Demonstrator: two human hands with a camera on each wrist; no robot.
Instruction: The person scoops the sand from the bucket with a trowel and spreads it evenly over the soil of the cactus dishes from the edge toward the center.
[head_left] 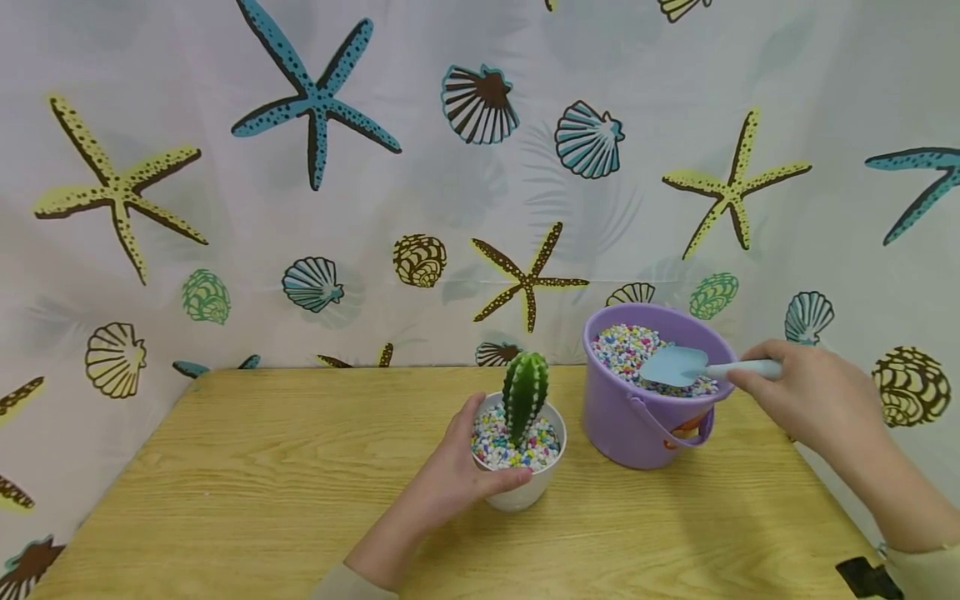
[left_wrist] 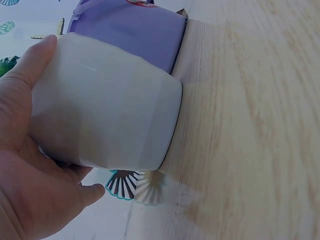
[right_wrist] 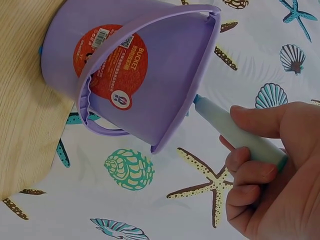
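A white pot (head_left: pixel 517 492) stands upright on the table, filled with colored pebbles (head_left: pixel 495 437) around a green cactus (head_left: pixel 525 396). My left hand (head_left: pixel 468 467) grips the pot, its thumb on the near side and fingers round the left side. In the left wrist view the pot's smooth side (left_wrist: pixel 105 105) fills much of the picture. My right hand (head_left: pixel 813 396) holds a light blue toy shovel (head_left: pixel 675 367) by its handle (right_wrist: pixel 240 130). The shovel's blade lies over the pebbles inside a purple bucket (head_left: pixel 626 425); whether it carries any is unclear.
The bucket stands right of the pot, its handle (head_left: pixel 675 437) hanging down in front and a red label (right_wrist: pixel 112 65) on its side. Behind the wooden table (head_left: pixel 300 467) hangs a cloth (head_left: pixel 420 192) printed with starfish and shells. A black object (head_left: pixel 866 577) shows by the right sleeve.
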